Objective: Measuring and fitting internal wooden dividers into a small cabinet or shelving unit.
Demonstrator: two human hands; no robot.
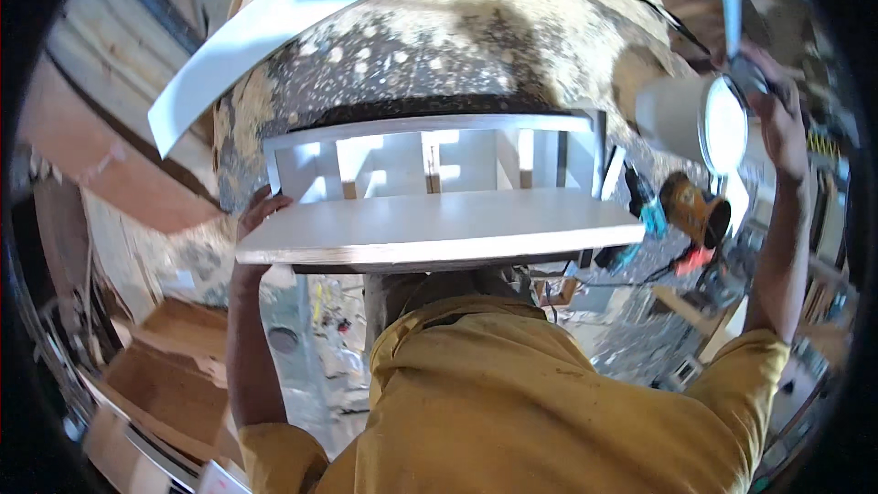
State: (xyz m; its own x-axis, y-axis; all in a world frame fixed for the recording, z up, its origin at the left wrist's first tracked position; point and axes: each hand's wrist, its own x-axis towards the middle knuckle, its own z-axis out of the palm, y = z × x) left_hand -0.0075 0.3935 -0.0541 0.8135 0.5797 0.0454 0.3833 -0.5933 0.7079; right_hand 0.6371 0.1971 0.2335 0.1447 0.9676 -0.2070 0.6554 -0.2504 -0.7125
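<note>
A long white wooden box (393,167) with upright dividers lies on the worktable in front of me. A white board (439,222) with a bare wood edge spans its near side. My left hand (259,220) grips the left end of the board, beside the box's corner, with the thumb side partly hidden. Raised at the far right, my right hand (779,114) is closed around a dark-ended tool with a pale blue shaft (728,0). The tool's exact kind is unclear. Just left of that hand is a white bucket (672,114) with a bright round end.
A teal and black cordless drill (647,206) and a rusty orange can (695,209) lie right of the box. A white strip (274,32) crosses the stained worktable (439,46) at the far left. Brown wooden trays (169,384) stand at lower left.
</note>
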